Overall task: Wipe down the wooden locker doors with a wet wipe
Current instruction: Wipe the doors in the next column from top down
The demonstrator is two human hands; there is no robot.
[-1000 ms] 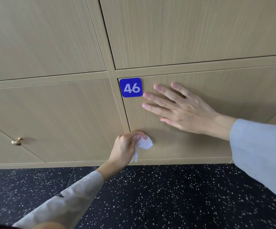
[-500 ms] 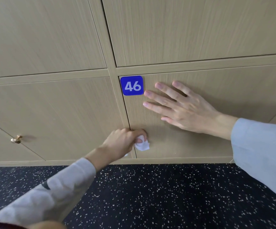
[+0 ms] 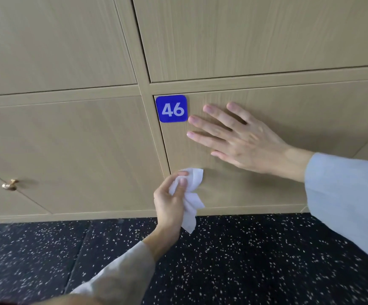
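Light wooden locker doors fill the upper view. The bottom-row door [image 3: 277, 111] carries a blue plate marked 46 [image 3: 171, 108] in its top-left corner. My right hand [image 3: 242, 139] lies flat on this door, fingers straight and spread, fingertips close to the plate. My left hand [image 3: 171, 200] pinches a crumpled white wet wipe [image 3: 193, 194] near the door's lower-left edge. The wipe's top touches or nearly touches the wood, and its tail hangs down over the floor.
To the left is another bottom-row door [image 3: 79, 150], and a small brass knob [image 3: 10, 184] shows at the far left. Two more doors sit in the row above. A black speckled floor [image 3: 244, 260] runs along the lockers' base.
My left hand has turned and drawn slightly back from the door's left edge, and the wipe has unfolded so that it hangs longer. My right hand stays flat on door 46.
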